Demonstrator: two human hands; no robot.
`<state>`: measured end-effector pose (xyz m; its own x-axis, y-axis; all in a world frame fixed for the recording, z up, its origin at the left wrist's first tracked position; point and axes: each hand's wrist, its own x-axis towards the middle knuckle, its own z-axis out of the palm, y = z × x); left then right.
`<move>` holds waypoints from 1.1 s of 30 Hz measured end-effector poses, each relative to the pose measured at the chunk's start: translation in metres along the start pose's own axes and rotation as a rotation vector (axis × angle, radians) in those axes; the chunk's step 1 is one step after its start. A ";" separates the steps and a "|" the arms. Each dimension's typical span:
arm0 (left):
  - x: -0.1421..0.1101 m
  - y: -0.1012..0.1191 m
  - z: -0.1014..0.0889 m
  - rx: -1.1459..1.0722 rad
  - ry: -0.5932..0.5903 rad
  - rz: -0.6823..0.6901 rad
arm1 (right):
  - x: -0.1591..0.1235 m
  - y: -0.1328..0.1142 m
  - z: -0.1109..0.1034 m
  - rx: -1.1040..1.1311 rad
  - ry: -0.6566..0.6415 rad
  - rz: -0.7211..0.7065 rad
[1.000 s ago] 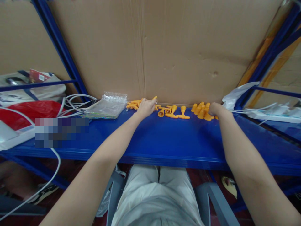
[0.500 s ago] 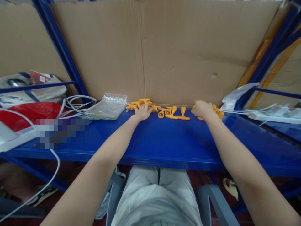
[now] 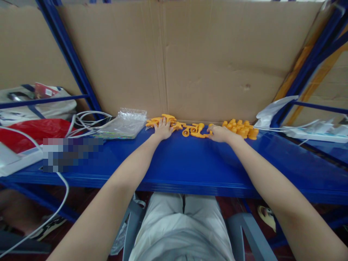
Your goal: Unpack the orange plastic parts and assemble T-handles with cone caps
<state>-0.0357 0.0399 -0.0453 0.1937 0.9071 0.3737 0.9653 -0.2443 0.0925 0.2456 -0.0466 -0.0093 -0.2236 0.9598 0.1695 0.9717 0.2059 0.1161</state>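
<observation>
Small orange plastic parts lie in a row along the back of the blue shelf, against a cardboard wall. My left hand rests with fingers spread on the left cluster of orange parts. My right hand reaches the middle group of orange T-shaped parts, its fingers curled on one of them. A tight pile of orange cone-like parts sits just right of my right hand, untouched.
A clear plastic bag and white cables lie left of the parts. A red bag and white boxes are at far left. White plastic and a power strip sit at right. Blue rack posts flank the cardboard.
My right hand slid left from the cone pile to the middle T-shaped parts. My left hand set down the part it held up and now lies flat on the left cluster.
</observation>
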 end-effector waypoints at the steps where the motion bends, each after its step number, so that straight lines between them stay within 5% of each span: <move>1: -0.001 0.001 -0.002 -0.003 0.026 0.022 | 0.001 0.000 0.002 0.013 -0.017 -0.018; 6: -0.006 0.013 -0.012 -0.012 0.134 0.210 | 0.003 -0.003 0.004 0.045 -0.142 -0.028; 11: -0.014 0.036 -0.015 0.015 0.034 0.416 | 0.003 -0.004 0.002 0.028 -0.161 -0.025; 18: -0.019 0.042 -0.007 0.027 -0.004 0.395 | 0.006 -0.001 0.007 0.083 -0.143 -0.012; 28: -0.018 0.049 -0.015 0.055 0.121 0.453 | 0.003 -0.004 0.002 0.049 -0.157 -0.024; 33: -0.015 0.048 -0.011 0.048 0.019 0.384 | 0.005 0.000 0.006 0.073 -0.139 -0.039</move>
<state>0.0057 0.0108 -0.0363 0.5399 0.7459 0.3900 0.8302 -0.5484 -0.1004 0.2448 -0.0405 -0.0146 -0.2539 0.9668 0.0284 0.9664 0.2524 0.0480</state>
